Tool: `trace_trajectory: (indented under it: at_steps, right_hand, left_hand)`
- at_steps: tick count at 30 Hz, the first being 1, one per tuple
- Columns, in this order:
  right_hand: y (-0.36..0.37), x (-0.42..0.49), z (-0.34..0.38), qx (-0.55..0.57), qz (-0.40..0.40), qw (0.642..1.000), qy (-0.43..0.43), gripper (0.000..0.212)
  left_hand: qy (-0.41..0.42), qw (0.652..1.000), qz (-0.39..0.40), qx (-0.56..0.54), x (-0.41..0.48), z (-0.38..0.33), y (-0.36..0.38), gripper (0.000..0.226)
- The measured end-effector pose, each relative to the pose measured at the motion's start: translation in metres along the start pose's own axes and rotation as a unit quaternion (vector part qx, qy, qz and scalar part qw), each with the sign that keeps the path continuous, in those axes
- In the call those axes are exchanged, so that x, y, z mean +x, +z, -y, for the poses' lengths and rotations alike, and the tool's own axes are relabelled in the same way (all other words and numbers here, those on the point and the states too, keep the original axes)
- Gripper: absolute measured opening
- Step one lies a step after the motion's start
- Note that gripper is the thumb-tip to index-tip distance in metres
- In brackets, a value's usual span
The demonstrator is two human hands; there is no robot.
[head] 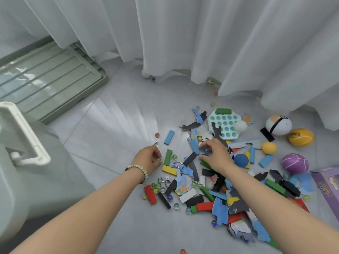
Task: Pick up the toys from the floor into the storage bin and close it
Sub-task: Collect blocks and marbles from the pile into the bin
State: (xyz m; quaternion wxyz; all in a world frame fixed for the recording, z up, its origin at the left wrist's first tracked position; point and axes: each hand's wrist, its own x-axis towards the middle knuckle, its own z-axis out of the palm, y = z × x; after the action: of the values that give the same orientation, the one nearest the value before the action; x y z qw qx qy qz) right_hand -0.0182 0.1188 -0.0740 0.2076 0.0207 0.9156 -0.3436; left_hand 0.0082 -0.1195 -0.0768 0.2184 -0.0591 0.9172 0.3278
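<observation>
A heap of toys lies on the pale floor: coloured wooden blocks such as a green block (168, 157), puzzle pieces, glass marbles, wire puzzles and balls. My left hand (149, 159) is curled at the heap's left edge, holding a thin metal wire piece (156, 144) that sticks up from its fingers, with a green marble (158, 159) at its fingertips. My right hand (214, 154) reaches into the middle of the heap and pinches a marble (207, 152) beside a blue piece. The storage bin (20, 136) stands at the left, only partly in view. Its green lid (55, 85) lies flat further back.
White curtains (201, 43) hang along the back with marbles under their hem. A pop-it board (224, 123), a white ball toy (278, 125), a yellow ball (300, 137), a purple ball (295, 163) and a purple box (328, 182) lie at the right. A stray marble (182, 251) sits near the bottom edge.
</observation>
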Motion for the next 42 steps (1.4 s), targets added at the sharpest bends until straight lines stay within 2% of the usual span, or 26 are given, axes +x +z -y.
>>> trace_trajectory:
  at_steps: [3, 7, 11, 18, 25, 31, 33, 34, 37, 39, 42]
  right_hand:
    - [0.003, -0.001, -0.004, 0.012, -0.013, 1.0, -0.006, 0.017]
    - [0.008, -0.002, -0.007, 0.029, -0.036, 0.999, -0.005, 0.016]
    - [0.01, -0.002, -0.009, 0.037, -0.056, 0.998, -0.01, 0.021]
    - [0.009, -0.002, -0.011, 0.025, -0.059, 0.998, -0.026, 0.017]
    - [0.009, 0.0, -0.014, 0.049, -0.08, 0.996, 0.011, 0.014]
    - [0.007, 0.002, -0.011, 0.16, -0.072, 0.983, 0.059, 0.014]
    - [0.004, 0.003, -0.01, 0.263, -0.07, 0.957, 0.096, 0.019]
    - [0.002, 0.003, -0.009, 0.336, -0.067, 0.932, 0.121, 0.021]
    - [-0.008, 0.005, -0.001, 0.549, -0.045, 0.815, 0.182, 0.016]
    - [-0.014, 0.004, 0.004, 0.641, -0.033, 0.74, 0.203, 0.007]
    - [-0.017, 0.002, 0.006, 0.71, 0.001, 0.671, 0.215, 0.011]
  left_hand:
    - [0.038, 0.999, -0.008, -0.033, 0.0, -0.007, 0.007, 0.017]
    - [0.082, 0.997, 0.0, -0.005, 0.005, -0.022, 0.014, 0.026]
    - [0.097, 0.994, 0.007, 0.042, 0.013, -0.027, 0.018, 0.03]
    - [0.133, 0.987, 0.042, 0.076, 0.014, -0.036, 0.025, 0.031]
    - [0.139, 0.983, 0.044, 0.11, 0.019, -0.04, 0.027, 0.031]
    - [0.142, 0.976, 0.061, 0.152, 0.022, -0.045, 0.027, 0.03]
    - [0.152, 0.971, 0.065, 0.171, 0.023, -0.046, 0.027, 0.03]
    - [0.155, 0.97, 0.063, 0.177, 0.022, -0.045, 0.027, 0.03]
    - [0.168, 0.964, 0.061, 0.195, 0.022, -0.042, 0.029, 0.029]
    - [0.174, 0.962, 0.058, 0.203, 0.023, -0.039, 0.029, 0.03]
    - [0.164, 0.966, 0.054, 0.193, 0.025, -0.034, 0.027, 0.03]
